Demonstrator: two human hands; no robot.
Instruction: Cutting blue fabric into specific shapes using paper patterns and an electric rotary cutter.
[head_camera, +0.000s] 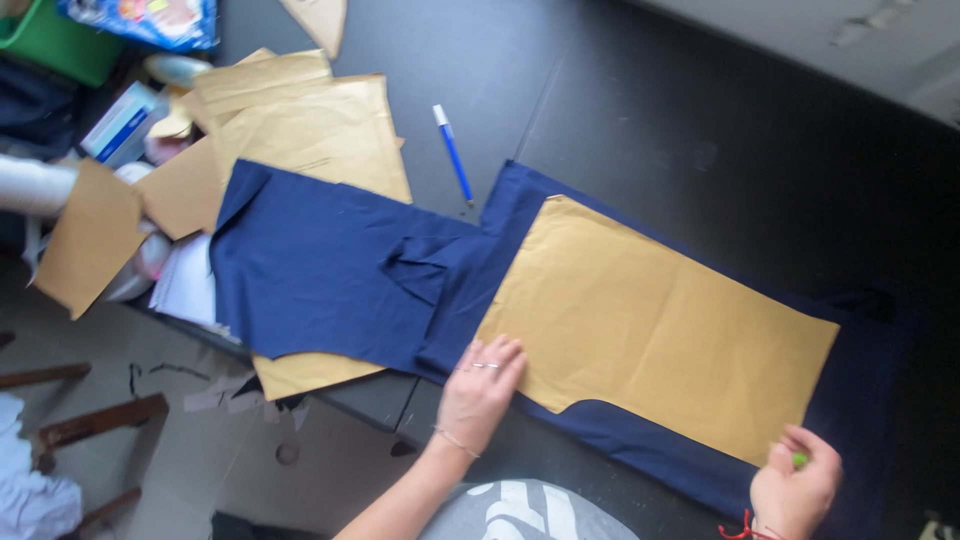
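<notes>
A brown paper pattern piece (660, 325) lies flat on navy blue fabric (330, 275) spread across a black table (600, 90). My left hand (480, 385) rests palm down on the pattern's near left corner, fingers together, pressing it onto the fabric. My right hand (795, 480) is at the pattern's near right corner, pinching a small green piece of chalk (800, 459) against the paper's edge. The fabric has a folded bunch near its middle.
More brown paper pattern pieces (300, 125) are piled at the table's left end, partly under the fabric. A blue pen (453, 153) lies beyond the fabric. A green bin (55, 40) and packets sit far left. Wooden furniture legs (95, 420) stand on the floor.
</notes>
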